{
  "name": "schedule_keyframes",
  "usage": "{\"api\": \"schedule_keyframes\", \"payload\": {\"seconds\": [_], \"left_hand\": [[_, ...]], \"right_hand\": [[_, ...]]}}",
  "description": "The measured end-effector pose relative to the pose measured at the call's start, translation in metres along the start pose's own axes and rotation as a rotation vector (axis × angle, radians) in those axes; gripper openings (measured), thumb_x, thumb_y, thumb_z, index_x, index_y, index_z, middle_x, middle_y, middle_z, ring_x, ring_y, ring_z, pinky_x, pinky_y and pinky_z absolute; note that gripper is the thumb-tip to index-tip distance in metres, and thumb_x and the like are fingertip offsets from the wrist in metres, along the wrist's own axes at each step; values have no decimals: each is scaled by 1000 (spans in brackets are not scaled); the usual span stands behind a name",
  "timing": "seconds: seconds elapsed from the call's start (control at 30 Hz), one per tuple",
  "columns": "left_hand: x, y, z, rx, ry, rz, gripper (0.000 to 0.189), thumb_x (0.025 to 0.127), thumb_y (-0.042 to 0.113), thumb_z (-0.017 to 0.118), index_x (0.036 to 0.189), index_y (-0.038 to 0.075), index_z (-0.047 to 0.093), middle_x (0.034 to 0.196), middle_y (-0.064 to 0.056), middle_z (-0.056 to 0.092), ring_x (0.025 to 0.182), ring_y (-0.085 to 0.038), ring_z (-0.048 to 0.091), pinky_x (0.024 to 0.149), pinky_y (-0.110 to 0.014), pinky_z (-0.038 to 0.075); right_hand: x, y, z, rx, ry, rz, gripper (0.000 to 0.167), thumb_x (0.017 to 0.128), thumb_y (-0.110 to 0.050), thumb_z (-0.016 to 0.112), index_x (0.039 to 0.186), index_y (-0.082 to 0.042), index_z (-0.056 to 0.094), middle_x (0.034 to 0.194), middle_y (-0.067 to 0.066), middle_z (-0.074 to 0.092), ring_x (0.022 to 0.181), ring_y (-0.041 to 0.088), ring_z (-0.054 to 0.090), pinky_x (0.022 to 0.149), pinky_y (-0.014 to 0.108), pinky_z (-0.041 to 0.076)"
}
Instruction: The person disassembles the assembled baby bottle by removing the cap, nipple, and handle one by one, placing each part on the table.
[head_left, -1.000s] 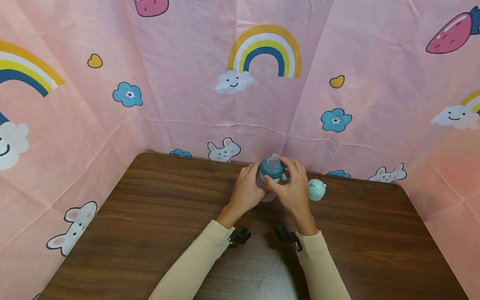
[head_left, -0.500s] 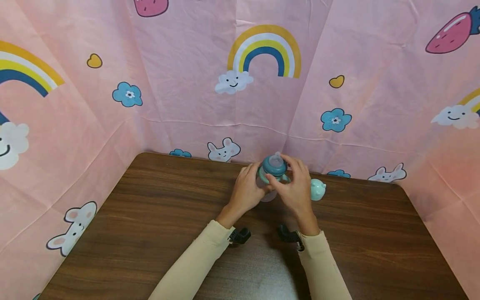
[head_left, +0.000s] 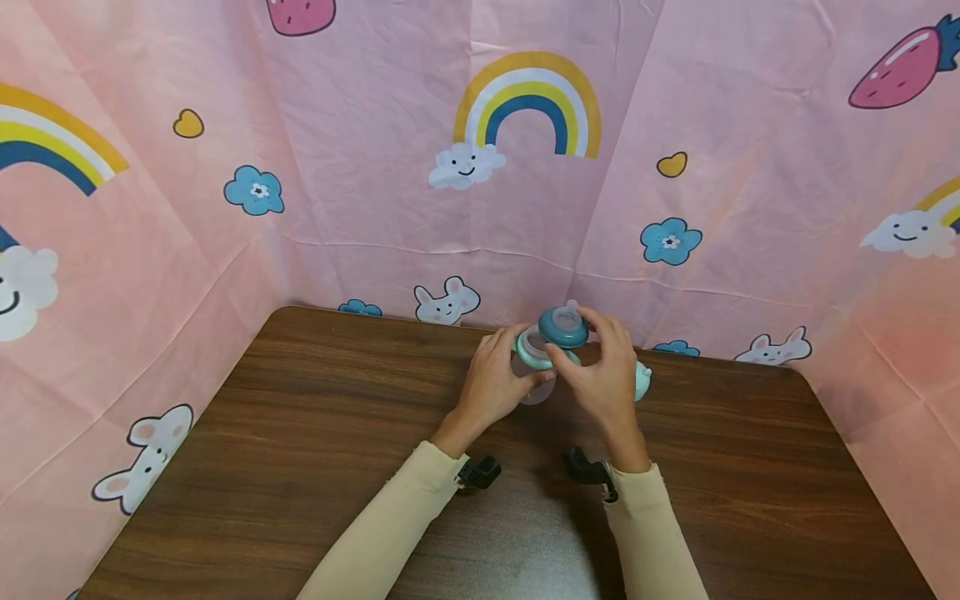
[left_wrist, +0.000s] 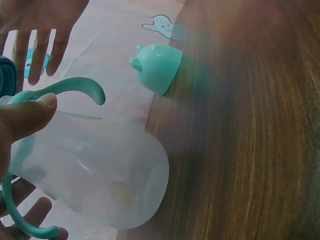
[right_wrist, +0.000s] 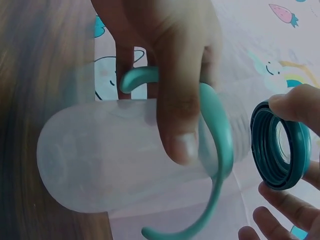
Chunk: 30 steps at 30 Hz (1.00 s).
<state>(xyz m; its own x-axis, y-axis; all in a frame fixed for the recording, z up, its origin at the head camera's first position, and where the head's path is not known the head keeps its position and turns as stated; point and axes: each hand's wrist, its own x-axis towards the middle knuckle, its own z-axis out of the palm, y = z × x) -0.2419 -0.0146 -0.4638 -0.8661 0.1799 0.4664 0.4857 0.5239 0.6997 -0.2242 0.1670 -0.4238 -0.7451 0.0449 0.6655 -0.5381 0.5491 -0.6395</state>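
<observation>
My left hand (head_left: 489,377) grips a clear baby bottle (left_wrist: 110,165) round its upper body, its thumb lying near the mint two-handled ring (right_wrist: 220,127) at the neck. The bottle stands near the back of the table, its mouth uncovered and its threads showing in the right wrist view. Just right of the mouth and slightly above it, my right hand (head_left: 606,379) pinches the teal screw collar (right_wrist: 301,145) between thumb and fingers. A clear teat (head_left: 570,315) is set in the collar. Its threaded underside faces the bottle, with a gap between them in the right wrist view.
A mint dome cap (left_wrist: 157,70) with small ears rests on the table behind my right hand, partly hidden in the head view. Pink printed cloth (head_left: 360,167) hangs along the back and sides of the brown wooden table (head_left: 300,433).
The teal collar with the teat has risen off the bottle's neck and moved right with my right hand, baring the bottle mouth. My left hand and the bottle hold their place.
</observation>
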Motion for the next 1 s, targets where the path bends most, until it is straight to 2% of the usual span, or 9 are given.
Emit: {"api": "schedule_keyframes", "payload": {"seconds": [0.17,0.33,0.5,0.7,0.9,1.0], "left_hand": [[-1,1,-1,-4,6,1,80,85,29,100,150,3,61,138,-14,69,125,-38,61,101,-57,53],[-1,2,-1,-10,6,-3,80,84,29,100,150,5,62,138,-13,69,126,-37,61,102,-58,53],[-1,1,0,-15,5,-7,79,84,30,100,150,6,62,139,-12,69,126,-36,61,102,-58,53],[-1,0,0,-12,9,-4,80,84,30,101,150,8,62,137,-11,70,126,-36,61,101,-57,53],[-2,1,-1,-10,11,-2,81,83,31,101,151,8,62,139,-11,69,128,-36,61,103,-57,53],[-2,2,-1,-6,11,-5,81,84,31,101,151,8,62,140,-11,69,128,-36,61,103,-57,53]], "right_hand": [[1,2,-5,-9,17,15,66,85,-22,95,143,-2,69,129,21,70,116,40,60,89,45,49],[2,4,-12,-10,29,34,65,86,-19,94,143,-1,69,129,21,69,118,38,61,90,50,53],[3,8,-20,-20,50,49,65,85,-17,96,142,0,69,127,22,69,117,36,62,91,46,56],[3,14,-27,-8,71,70,64,85,-15,94,141,3,68,128,24,69,118,36,63,90,56,56],[2,21,-33,-24,80,110,65,85,-15,92,143,2,68,128,25,68,117,35,64,91,55,55],[1,25,-36,-40,82,136,65,86,-13,92,145,1,68,129,24,68,116,35,65,92,50,56]]}}
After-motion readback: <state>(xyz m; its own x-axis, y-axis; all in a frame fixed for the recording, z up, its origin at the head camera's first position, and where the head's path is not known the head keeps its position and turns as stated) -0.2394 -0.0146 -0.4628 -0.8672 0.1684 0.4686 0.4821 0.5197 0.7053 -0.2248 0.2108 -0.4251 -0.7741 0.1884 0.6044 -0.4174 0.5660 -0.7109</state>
